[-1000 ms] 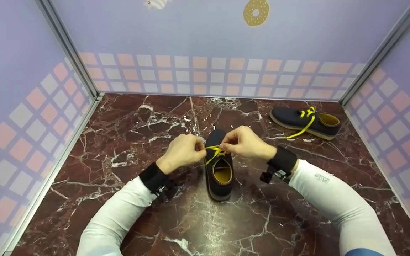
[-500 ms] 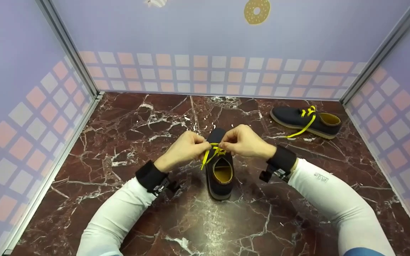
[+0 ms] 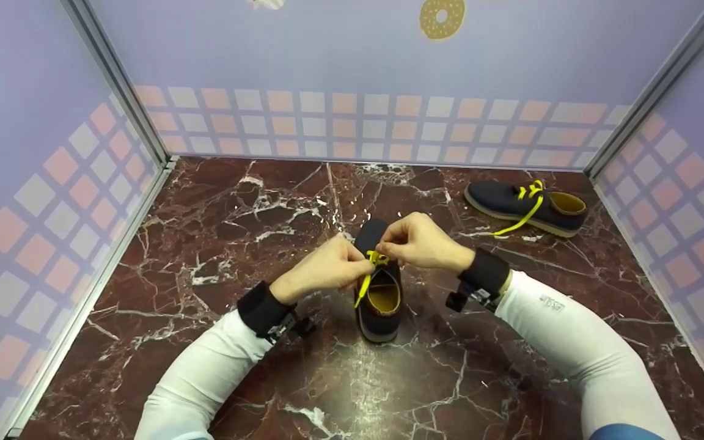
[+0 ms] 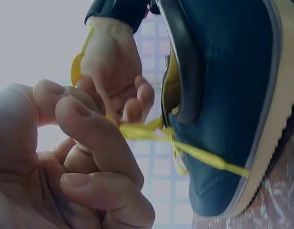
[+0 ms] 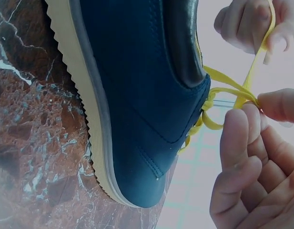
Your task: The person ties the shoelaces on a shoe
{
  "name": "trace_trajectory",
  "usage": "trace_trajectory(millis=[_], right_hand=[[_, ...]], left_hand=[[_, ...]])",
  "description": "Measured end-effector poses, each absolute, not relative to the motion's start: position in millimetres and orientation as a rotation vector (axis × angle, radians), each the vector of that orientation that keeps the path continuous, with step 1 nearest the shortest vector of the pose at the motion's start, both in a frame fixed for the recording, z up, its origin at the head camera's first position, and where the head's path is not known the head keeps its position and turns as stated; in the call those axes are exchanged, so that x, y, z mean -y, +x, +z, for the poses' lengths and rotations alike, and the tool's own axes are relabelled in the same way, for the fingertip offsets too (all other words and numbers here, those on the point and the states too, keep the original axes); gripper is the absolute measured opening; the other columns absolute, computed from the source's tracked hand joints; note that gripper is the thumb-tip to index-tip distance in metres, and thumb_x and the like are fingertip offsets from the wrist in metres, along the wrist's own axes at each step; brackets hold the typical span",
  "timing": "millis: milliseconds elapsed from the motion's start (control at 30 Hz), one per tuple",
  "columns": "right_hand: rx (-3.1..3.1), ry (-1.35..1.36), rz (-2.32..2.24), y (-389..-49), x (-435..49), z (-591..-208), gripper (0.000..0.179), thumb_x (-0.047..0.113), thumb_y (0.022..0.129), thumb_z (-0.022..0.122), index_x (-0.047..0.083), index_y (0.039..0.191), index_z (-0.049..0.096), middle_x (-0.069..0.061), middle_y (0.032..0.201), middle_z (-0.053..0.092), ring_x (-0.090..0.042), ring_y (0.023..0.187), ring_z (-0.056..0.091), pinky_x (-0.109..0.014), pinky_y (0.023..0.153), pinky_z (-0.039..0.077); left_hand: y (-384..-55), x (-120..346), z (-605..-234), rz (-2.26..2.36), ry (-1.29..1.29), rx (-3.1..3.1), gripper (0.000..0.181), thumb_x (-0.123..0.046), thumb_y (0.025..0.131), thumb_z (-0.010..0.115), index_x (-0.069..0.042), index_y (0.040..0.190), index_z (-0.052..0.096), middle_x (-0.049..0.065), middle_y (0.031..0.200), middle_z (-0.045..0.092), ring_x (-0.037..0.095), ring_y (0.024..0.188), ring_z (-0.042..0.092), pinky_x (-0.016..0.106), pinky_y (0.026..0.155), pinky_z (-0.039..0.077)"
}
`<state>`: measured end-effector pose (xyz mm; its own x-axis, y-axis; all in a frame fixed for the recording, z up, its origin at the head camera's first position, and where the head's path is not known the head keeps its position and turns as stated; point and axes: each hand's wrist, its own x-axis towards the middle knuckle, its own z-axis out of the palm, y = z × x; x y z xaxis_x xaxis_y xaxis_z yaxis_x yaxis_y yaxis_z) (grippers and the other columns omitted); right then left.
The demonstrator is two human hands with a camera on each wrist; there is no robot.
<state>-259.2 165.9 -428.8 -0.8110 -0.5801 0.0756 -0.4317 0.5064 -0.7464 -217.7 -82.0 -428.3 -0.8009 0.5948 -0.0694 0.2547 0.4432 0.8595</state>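
Note:
A dark navy shoe with a tan sole and yellow lining stands in the middle of the floor, toe pointing away. Over its tongue, my right hand pinches a yellow shoelace between thumb and forefinger, where the lace doubles into a loop. My left hand, on the shoe's left side, pinches another stretch of that lace; its tail hangs down over the shoe's opening in the head view. In the right wrist view the lace runs taut between both hands, just above the eyelets.
A matching shoe lies at the back right, one end of its yellow lace trailing onto the marble-patterned floor. Purple panels with pink and white squares enclose the back and both sides.
My left hand has carried its lace end rightward and nearer over the shoe, and the tail now falls across the opening. My right hand has stayed almost in place, still pinching the lace.

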Motion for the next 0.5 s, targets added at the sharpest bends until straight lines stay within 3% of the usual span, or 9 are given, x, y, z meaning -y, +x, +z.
trace_trajectory(millis=[133,267,333,500], right_hand=[[-2.569,-0.885,-1.176,-259,-166,-427,0.015,0.015,0.101,0.078,0.005,0.095,0.087,-0.014,0.080,0.083,-0.005,0.055,0.065,-0.018,0.052,0.054],[-2.565,-0.891,-1.172,-259,-165,-427,0.015,0.014,0.101,0.077,0.006,0.094,0.087,-0.014,0.079,0.083,-0.015,0.056,0.071,-0.017,0.052,0.054],[-2.569,-0.896,-1.168,-259,-165,-427,0.016,0.014,0.101,0.077,0.006,0.092,0.087,-0.014,0.078,0.083,-0.014,0.056,0.070,-0.016,0.053,0.052],[-2.572,-0.913,-1.167,-259,-164,-427,0.017,0.012,0.100,0.075,0.004,0.089,0.086,-0.014,0.078,0.082,0.003,0.054,0.059,-0.014,0.055,0.048]], left_hand=[[-212,73,-429,1.289,0.745,-2.336,0.045,-0.023,0.103,0.065,-0.020,0.058,0.068,-0.013,0.048,0.056,0.004,0.042,0.049,0.018,0.043,0.031],[-208,59,-434,1.272,0.723,-2.419,0.044,-0.023,0.104,0.066,-0.018,0.060,0.071,-0.014,0.048,0.059,0.002,0.041,0.053,0.017,0.043,0.037],[-205,51,-438,1.266,0.720,-2.476,0.045,-0.023,0.103,0.066,-0.021,0.058,0.068,-0.015,0.047,0.058,0.001,0.041,0.054,0.017,0.042,0.039],[-201,35,-446,1.307,0.756,-2.598,0.046,-0.022,0.101,0.065,-0.023,0.055,0.067,-0.012,0.047,0.060,-0.002,0.041,0.051,0.017,0.044,0.038]])
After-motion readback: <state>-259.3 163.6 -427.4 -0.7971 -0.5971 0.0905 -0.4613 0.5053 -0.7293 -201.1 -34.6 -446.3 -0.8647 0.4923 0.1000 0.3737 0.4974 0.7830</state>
